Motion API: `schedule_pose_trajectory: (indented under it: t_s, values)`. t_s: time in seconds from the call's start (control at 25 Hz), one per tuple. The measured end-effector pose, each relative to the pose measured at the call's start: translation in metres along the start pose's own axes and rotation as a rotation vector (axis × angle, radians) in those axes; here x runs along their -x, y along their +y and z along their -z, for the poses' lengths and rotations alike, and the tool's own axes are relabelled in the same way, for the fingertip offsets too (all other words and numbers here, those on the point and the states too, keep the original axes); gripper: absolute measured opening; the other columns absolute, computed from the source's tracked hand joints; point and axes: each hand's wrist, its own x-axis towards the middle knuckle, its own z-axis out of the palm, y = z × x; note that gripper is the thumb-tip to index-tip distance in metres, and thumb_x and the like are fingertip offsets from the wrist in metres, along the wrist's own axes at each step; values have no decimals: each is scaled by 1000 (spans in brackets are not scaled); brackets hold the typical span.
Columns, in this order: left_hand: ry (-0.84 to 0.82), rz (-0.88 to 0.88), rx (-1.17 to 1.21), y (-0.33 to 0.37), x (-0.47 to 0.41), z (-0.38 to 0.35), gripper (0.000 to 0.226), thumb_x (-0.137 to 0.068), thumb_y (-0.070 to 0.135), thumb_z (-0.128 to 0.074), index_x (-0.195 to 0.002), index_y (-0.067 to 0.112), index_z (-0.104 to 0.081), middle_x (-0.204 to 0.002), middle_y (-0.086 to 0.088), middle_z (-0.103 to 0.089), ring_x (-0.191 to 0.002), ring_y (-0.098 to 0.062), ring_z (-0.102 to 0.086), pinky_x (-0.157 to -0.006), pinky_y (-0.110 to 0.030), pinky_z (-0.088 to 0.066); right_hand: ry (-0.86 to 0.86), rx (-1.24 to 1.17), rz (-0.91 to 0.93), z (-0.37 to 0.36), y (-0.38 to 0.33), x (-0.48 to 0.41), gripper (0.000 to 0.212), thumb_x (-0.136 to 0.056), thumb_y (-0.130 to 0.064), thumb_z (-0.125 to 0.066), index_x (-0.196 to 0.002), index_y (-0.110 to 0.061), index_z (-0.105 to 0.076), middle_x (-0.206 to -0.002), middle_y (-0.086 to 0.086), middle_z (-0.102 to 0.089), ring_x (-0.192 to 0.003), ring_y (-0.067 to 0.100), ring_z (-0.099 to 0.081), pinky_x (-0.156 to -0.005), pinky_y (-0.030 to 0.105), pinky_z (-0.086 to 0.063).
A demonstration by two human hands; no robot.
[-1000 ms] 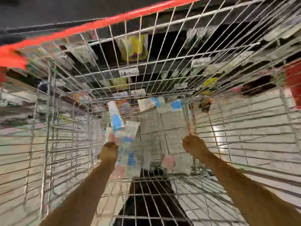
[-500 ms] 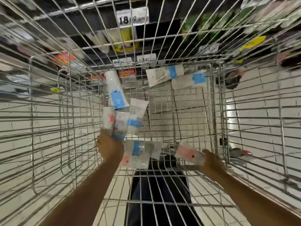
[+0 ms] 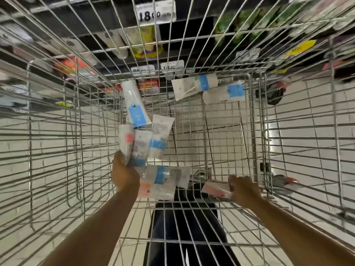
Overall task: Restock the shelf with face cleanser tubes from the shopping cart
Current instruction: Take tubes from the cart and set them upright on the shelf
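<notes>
**Shop aisle**

A wire shopping cart (image 3: 264, 131) is filling the view. Printed price tags (image 3: 155, 12) are hanging along dark shelves (image 3: 189, 29), packaged goods (image 3: 148, 42) are sitting on them, and a pale tiled floor (image 3: 317, 122) is showing through the mesh.

The shopping cart (image 3: 226, 135) fills the frame, its wire-mesh bottom at the centre with pale floor tiles (image 3: 307, 116) showing through. On the mesh, a white tube with a blue label (image 3: 134, 104) lies at the upper left corner of the bottom. A blue-banded tube (image 3: 194, 87) and a blue-tagged tube (image 3: 224, 94) overlap along the far edge, upper centre-right. At lower centre, another blue-banded tube (image 3: 167, 174) overlaps a pink-labelled tube (image 3: 153, 190).
</notes>
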Motion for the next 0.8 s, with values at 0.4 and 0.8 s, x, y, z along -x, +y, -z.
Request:
schedule_pose_trajectory:
  t_s: [0.4,0.8]
  values:
    - [-118,16,-171,41,17,29,29,-94,9,-44,-120,5,-58,-110,-25,-63,-101,-41,-59,-77,-42,-46,-211,-490,70,55,-1,34,41,-87,-28,-65,-118,-2,-54,-95,0,-62,-84,17,-61,-61,17,-50]
    - [-397,-319,15,142,87,96,27,-92,10,-53,-117,13,-64,-110,-15,-67,-89,-29,-64,-73,-23,-51,0,-1509,90,215,-25,119,14,-83,-17,-66,-93,-10,-60,-72,2,-60,-63,12,-57,-61,22,-47]
